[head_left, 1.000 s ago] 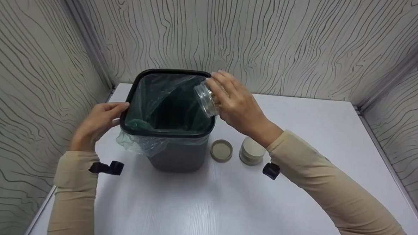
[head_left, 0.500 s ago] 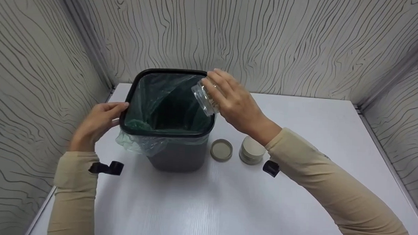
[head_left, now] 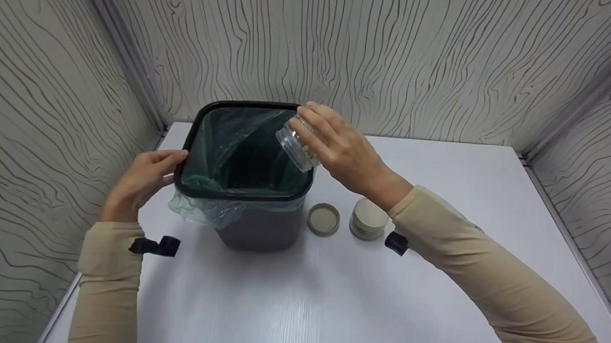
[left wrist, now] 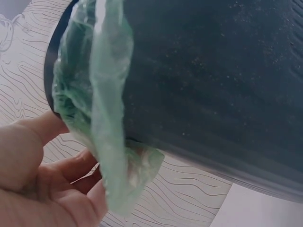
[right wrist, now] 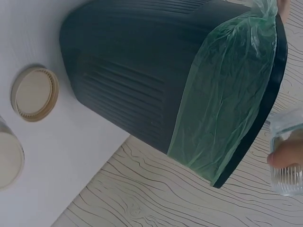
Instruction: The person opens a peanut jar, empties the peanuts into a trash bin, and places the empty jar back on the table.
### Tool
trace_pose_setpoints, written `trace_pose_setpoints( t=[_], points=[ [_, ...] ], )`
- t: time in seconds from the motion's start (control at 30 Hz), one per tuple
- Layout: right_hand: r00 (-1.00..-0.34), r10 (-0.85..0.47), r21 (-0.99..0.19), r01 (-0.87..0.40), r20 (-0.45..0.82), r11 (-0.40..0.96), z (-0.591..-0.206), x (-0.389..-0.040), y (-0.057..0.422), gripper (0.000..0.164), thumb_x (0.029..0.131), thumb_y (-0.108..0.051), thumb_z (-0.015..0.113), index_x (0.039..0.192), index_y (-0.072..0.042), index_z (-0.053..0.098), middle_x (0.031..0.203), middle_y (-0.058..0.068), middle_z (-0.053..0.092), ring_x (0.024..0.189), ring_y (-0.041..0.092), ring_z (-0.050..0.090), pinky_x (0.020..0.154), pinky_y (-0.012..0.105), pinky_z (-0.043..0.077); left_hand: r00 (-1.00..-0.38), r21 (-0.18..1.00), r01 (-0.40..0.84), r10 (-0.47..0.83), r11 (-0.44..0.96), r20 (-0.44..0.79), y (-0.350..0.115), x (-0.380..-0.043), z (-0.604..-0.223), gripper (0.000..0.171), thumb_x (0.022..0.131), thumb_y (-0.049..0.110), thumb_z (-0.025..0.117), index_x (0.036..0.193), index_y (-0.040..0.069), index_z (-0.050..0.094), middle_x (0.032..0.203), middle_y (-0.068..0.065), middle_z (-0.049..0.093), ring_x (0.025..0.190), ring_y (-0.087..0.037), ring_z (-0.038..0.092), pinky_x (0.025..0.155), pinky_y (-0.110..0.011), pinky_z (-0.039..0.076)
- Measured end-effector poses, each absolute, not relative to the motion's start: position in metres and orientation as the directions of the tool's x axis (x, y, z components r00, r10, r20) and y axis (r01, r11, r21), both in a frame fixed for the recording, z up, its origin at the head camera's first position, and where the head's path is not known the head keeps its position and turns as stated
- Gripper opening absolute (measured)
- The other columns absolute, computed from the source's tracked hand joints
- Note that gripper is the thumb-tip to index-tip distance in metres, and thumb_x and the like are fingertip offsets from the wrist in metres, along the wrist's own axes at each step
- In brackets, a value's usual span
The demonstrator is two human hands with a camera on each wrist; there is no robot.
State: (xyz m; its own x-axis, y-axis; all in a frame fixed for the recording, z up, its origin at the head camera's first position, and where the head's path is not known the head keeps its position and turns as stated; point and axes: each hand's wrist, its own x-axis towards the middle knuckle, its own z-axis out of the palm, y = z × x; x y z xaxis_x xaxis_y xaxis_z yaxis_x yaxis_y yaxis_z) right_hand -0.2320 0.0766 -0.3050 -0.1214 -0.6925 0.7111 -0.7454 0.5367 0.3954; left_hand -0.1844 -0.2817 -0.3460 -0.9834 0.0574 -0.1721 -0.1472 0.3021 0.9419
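A dark waste bin [head_left: 264,229] with a black rim stands upright, lined with a thin green bag [head_left: 208,211] folded over its edge. My left hand [head_left: 141,177] grips the rim's left side; in the left wrist view its thumb and fingers lie on both sides of the rim beside the bag [left wrist: 111,90]. My right hand [head_left: 345,152] holds a clear ridged jar [head_left: 292,146] without a lid, tipped with its mouth over the bin's right part. In the right wrist view only the thumb and a part of the jar [right wrist: 285,182] show. I cannot tell what the jar contains.
A round beige lid [head_left: 324,220] lies with its hollow side up, right of the bin. Next to it a second jar with a beige lid on [head_left: 368,219] stands on the white table [head_left: 278,314]. Patterned panels [head_left: 342,49] enclose the back and sides.
My right hand has moved slightly left with the jar, farther over the bin. The left hand, the bin, the loose lid and the second jar have stayed in place.
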Motion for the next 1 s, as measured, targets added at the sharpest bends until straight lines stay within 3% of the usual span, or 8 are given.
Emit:
trace_pose_setpoints(
  t=[0.43, 0.7, 1.0],
  points=[
    [-0.139, -0.685, 0.365, -0.762, 0.715, 0.535, -0.3075, -0.2338, 0.0783, 0.048, 0.084, 0.012, 0.06, 0.13, -0.002, 0.055, 0.13, 0.018, 0.057, 0.124, 0.032, 0.054, 0.106, 0.038, 0.049, -0.983, 0.936, -0.148, 0.053, 0.318, -0.173, -0.2804, -0.1833, -0.3473, 0.065, 0.097, 0.045, 0.05, 0.136, -0.007, 0.046, 0.11, 0.007, 0.055, 0.1, 0.001, 0.057, 0.118, -0.051, 0.034],
    [-0.132, -0.701, 0.381, -0.762, 0.7, 0.524, -0.3057, -0.2341, 0.0789, 0.048, 0.086, 0.013, 0.057, 0.131, -0.002, 0.054, 0.132, 0.018, 0.057, 0.126, 0.032, 0.053, 0.107, 0.037, 0.048, -0.983, 0.946, -0.146, 0.066, 0.288, -0.172, -0.2816, -0.1831, -0.3478, 0.066, 0.098, 0.043, 0.05, 0.137, -0.009, 0.044, 0.104, 0.014, 0.058, 0.098, 0.004, 0.058, 0.118, -0.052, 0.033],
    [-0.081, -0.723, 0.436, -0.75, 0.687, 0.498, -0.3066, -0.2334, 0.0746, 0.05, 0.087, 0.016, 0.052, 0.133, -0.003, 0.054, 0.132, 0.017, 0.057, 0.126, 0.031, 0.053, 0.106, 0.035, 0.048, -0.983, 0.942, -0.148, 0.057, 0.3, -0.173, -0.2822, -0.1836, -0.3472, 0.064, 0.098, 0.043, 0.05, 0.136, -0.008, 0.045, 0.104, 0.013, 0.058, 0.098, 0.003, 0.059, 0.117, -0.05, 0.035]
  ],
)
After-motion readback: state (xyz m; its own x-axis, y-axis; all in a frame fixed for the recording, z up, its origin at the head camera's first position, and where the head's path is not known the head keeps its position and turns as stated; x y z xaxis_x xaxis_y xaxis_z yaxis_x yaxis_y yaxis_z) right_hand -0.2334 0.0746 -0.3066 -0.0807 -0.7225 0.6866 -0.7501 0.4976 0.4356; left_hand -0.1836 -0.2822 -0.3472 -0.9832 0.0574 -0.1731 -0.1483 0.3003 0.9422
